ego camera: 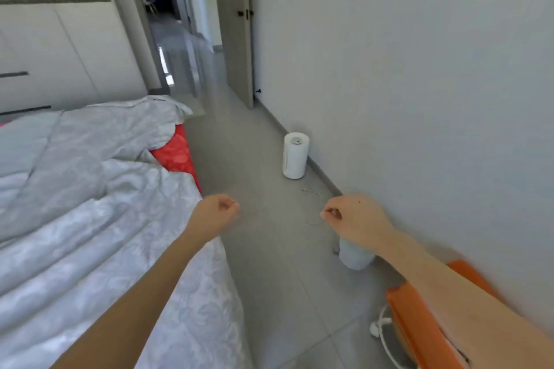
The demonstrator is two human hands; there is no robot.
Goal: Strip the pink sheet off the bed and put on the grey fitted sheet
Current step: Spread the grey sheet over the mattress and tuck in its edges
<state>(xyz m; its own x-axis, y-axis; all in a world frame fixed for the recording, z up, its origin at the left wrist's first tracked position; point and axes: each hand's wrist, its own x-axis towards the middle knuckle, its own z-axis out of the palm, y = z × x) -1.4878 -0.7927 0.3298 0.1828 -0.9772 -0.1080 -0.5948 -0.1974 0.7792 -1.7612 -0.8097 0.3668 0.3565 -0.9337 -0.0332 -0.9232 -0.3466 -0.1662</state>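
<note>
Head view: looks down along the side of a bed [192, 171] and a strip of grey tiled floor [257, 263] toward an open door [236, 39].
Left hand [218, 213]: held out over the bed's edge, fingers clenched into a loose fist, nothing in it.
Right hand [350, 219]: out over the floor near the wall [419, 69], fingers curled in, thumb tip meeting forefinger, grasping nothing that shows.
Pink sheet [175, 153]: on the mattress; only a red-pink patterned patch shows at the bed's side, well ahead of the left hand.
Bedcover [120, 234]: pale grey-white, rumpled, lying over most of the bed and hiding the rest of the pink sheet.
Grey fitted sheet: cannot tell whether any of the pale cloth on the bed is it.
White cylinder [295, 156]: upright on the floor, just beside the wall.
Small pale bin [356, 257]: on the floor below the right wrist, partly hidden.
Orange object [419, 323]: at the lower right, under the right forearm — its kind is unclear.
</note>
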